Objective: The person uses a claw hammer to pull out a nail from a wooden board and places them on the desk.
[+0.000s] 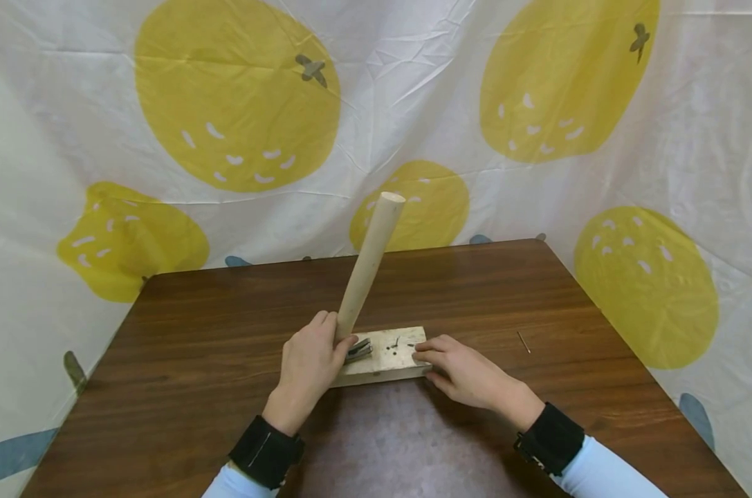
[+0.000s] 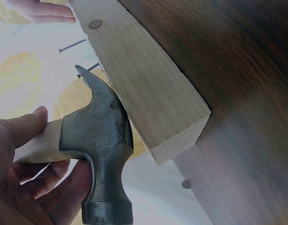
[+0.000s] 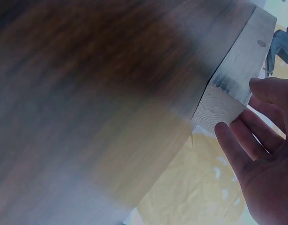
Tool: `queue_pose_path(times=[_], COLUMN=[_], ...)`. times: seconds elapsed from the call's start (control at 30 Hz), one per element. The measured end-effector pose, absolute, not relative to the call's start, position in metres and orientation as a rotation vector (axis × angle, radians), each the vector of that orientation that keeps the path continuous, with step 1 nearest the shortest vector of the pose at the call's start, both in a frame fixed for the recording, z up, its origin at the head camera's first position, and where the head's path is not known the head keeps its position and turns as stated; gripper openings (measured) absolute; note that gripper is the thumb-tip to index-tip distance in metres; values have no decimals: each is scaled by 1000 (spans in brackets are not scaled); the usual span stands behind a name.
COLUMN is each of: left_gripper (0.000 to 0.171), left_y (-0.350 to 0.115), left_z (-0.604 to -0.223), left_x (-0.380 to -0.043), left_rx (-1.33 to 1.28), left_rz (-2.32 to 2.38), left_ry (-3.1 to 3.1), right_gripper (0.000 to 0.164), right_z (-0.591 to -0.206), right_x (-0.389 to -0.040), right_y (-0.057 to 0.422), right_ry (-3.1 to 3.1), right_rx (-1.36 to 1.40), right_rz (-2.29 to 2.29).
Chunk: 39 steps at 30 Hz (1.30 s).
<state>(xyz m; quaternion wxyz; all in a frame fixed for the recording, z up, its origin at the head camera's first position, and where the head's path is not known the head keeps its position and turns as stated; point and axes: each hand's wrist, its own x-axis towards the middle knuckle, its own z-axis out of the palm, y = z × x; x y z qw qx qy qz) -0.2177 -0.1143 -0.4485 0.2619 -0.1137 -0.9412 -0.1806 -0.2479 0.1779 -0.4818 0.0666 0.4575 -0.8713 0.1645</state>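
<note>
My left hand (image 1: pixel 310 356) grips the pale wooden handle (image 1: pixel 371 266) of a claw hammer close to its head. The grey metal hammer head (image 2: pixel 99 131) lies at the left part of a wooden block (image 1: pixel 382 375), its handle rising upward and leaning slightly right. In the left wrist view, the claw points toward a nail (image 2: pixel 92 68) standing out of the block, and another nail (image 2: pixel 72 45) stands farther along. Several dark holes or marks dot the block's top. At the block's right end, my right hand (image 1: pixel 469 373) holds the corner, with thumb and fingertips around it.
A loose nail (image 1: pixel 523 342) lies on the brown wooden table (image 1: pixel 226 346), right of the block. Behind the table hangs a white cloth (image 1: pixel 407 90) with yellow fruit prints, which also runs down both sides.
</note>
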Motion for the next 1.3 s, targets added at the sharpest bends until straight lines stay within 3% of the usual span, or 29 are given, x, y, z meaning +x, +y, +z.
queue_pose_path(times=[1.3], left_gripper=[37], left_y=[-100], left_z=[-448], left_x=[-225], left_rx=[-349], left_rz=[-525], left_ry=[-2506], right_gripper=[36], right_z=[-482], right_x=[-249], right_y=[178], right_ry=[-2603], right_rx=[1365], right_rz=[465])
